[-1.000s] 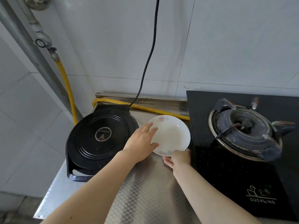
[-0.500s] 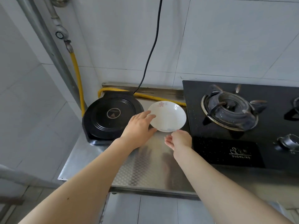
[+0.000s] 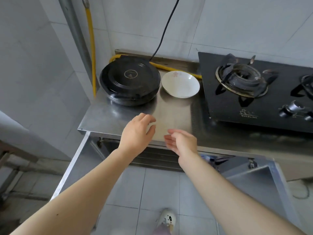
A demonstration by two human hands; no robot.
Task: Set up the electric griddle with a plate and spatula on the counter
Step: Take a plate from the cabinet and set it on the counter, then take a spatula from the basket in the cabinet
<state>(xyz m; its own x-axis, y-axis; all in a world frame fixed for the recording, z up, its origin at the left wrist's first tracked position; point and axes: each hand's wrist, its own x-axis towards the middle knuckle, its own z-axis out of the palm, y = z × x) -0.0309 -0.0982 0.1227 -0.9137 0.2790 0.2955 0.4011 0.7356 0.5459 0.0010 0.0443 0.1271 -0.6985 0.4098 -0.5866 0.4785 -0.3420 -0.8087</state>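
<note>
Both hands hold nothing. Just left of the frame's centre, the left hand (image 3: 137,133) has its fingers loosely curled over the front of the counter (image 3: 105,116). The right hand (image 3: 182,144), beside it to the right, is relaxed, palm turned toward the left one, over the counter's front edge. Higher in the frame and well apart from both hands, the plate (image 3: 180,84) sits upright on the counter, white with a faint flower print. It is just right of the griddle (image 3: 130,82), round, black and closed, at upper centre-left; whether the two touch I cannot tell. A black cord (image 3: 162,31) runs up the wall from behind the griddle. The stove (image 3: 254,106) fills the upper right, and a yellow hose (image 3: 92,39) runs down at upper left.
</note>
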